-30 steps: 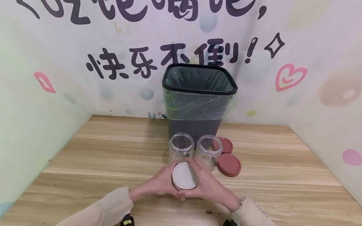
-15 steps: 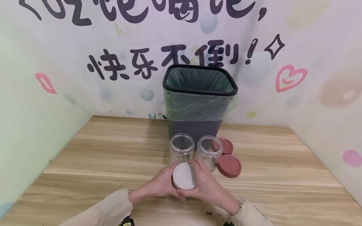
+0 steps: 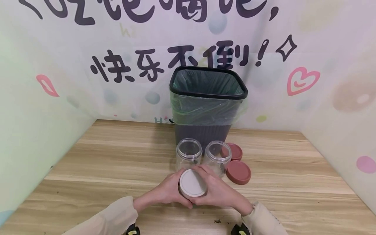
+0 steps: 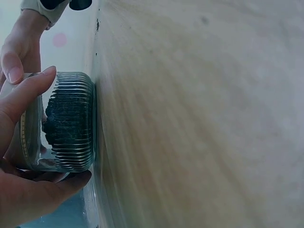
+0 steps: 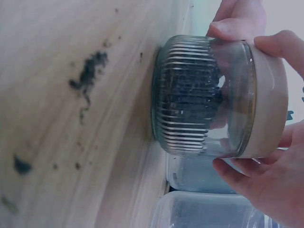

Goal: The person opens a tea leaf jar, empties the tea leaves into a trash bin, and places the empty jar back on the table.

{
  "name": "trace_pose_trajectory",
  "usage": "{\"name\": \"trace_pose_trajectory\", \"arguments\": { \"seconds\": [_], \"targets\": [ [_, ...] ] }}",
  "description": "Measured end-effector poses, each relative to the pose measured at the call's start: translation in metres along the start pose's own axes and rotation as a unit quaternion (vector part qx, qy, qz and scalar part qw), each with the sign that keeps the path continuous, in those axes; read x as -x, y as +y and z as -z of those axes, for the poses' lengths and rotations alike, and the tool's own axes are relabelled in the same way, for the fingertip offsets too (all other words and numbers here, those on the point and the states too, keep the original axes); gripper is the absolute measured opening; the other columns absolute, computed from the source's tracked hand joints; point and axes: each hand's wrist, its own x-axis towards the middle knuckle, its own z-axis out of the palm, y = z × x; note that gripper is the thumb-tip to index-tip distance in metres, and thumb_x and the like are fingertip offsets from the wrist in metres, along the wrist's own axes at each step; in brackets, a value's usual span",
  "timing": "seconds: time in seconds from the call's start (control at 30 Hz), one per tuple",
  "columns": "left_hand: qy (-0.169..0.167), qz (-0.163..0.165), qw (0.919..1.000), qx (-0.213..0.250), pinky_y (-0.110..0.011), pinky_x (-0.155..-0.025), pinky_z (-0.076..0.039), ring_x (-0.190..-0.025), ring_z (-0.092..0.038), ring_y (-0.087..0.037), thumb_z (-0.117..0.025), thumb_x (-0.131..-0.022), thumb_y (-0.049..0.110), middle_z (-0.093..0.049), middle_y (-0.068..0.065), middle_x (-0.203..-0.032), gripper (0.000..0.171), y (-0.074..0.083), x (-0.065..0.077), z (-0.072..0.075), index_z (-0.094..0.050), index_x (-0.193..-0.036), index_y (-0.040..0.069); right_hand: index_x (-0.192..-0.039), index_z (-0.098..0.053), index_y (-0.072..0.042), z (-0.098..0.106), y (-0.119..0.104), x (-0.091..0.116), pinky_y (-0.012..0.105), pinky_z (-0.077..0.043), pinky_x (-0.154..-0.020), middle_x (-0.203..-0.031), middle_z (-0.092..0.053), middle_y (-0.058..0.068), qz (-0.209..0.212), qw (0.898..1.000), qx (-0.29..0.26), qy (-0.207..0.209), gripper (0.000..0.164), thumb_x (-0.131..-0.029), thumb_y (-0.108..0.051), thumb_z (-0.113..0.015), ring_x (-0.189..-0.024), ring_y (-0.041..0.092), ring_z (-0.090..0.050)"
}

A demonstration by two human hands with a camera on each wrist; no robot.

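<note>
A ribbed glass jar [image 5: 185, 95] with dark, crumbly stuff inside stands upright on the wooden table. Its pale lid [image 3: 193, 183] sits on top. My left hand [image 3: 169, 189] is wrapped around the glass side of the jar, thumb toward me. From the other side my right hand [image 3: 218, 189] grips the lid at its rim, with fingers and thumb spread around it. Just beyond my hands are two clear jars [image 3: 189, 158] without lids. Two red lids [image 3: 238, 172] lie to the right of them, the farther one partly hidden behind a clear jar.
A dark bin [image 3: 202, 112] with a greenish plastic liner stands behind the clear jars, near the printed back wall [image 3: 129, 101]. Dark crumbs [image 5: 90, 71] lie scattered on the wooden table [image 3: 117, 147] near my right wrist. Pale walls border both sides.
My right hand has shifted and turned slightly around the lid, baring more of its right side. My left hand and the jar stay where they were.
</note>
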Motion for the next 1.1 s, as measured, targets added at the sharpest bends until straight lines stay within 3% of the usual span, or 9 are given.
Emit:
{"name": "trace_pose_trajectory", "arguments": {
  "seconds": [0.27,0.47,0.6,0.8,1.1],
  "targets": [
    [0.008,-0.004,0.9999,-0.009,-0.028,-0.081,-0.045,-0.094,-0.056,-0.02,-0.087,-0.046,0.027,-0.059,-0.006,-0.105,0.083,0.0,0.0,0.0,-0.046,-0.113,0.003,-0.122,-0.042,0.0,-0.006,-0.01,0.001,0.03,-0.047,-0.076,-0.11,-0.047,0.006,-0.028,0.996,0.065,0.063,0.09,-0.06,-0.06,-0.07,-0.095,0.014,-0.048],
    [0.016,0.0,0.9997,-0.016,-0.028,-0.079,-0.046,-0.091,-0.056,-0.02,-0.088,-0.043,0.027,-0.059,-0.005,-0.102,0.083,0.001,0.001,-0.001,-0.047,-0.111,0.003,-0.114,-0.048,0.003,-0.01,-0.013,0.0,0.027,-0.048,-0.071,-0.104,-0.047,0.007,-0.027,0.991,0.098,0.088,0.085,-0.057,-0.054,-0.074,-0.089,0.013,-0.048],
    [0.016,-0.001,0.9997,-0.018,-0.028,-0.078,-0.046,-0.091,-0.056,-0.02,-0.088,-0.043,0.027,-0.059,-0.005,-0.101,0.083,0.001,0.001,-0.001,-0.047,-0.111,0.004,-0.115,-0.048,0.003,-0.009,-0.012,0.0,0.029,-0.047,-0.075,-0.107,-0.047,0.008,-0.014,0.992,0.1,0.077,0.082,-0.058,-0.05,-0.074,-0.094,0.015,-0.046],
    [0.012,-0.005,0.9997,-0.022,-0.027,-0.078,-0.046,-0.091,-0.056,-0.019,-0.088,-0.044,0.028,-0.06,-0.004,-0.101,0.081,0.0,0.0,0.0,-0.047,-0.109,0.005,-0.12,-0.046,0.0,-0.003,-0.007,-0.003,0.029,-0.045,-0.081,-0.111,-0.046,0.006,-0.001,0.997,0.074,0.027,0.082,-0.061,-0.048,-0.074,-0.098,0.014,-0.045],
    [-0.001,0.002,0.9999,-0.015,-0.028,-0.079,-0.045,-0.092,-0.055,-0.019,-0.088,-0.044,0.027,-0.058,-0.003,-0.103,0.081,0.001,-0.001,0.001,-0.046,-0.11,0.005,-0.127,-0.041,-0.002,0.005,-0.003,-0.007,0.027,-0.044,-0.083,-0.117,-0.043,0.004,0.032,0.998,0.034,-0.028,0.081,-0.059,-0.031,-0.075,-0.104,0.012,-0.041]
  ]
}}
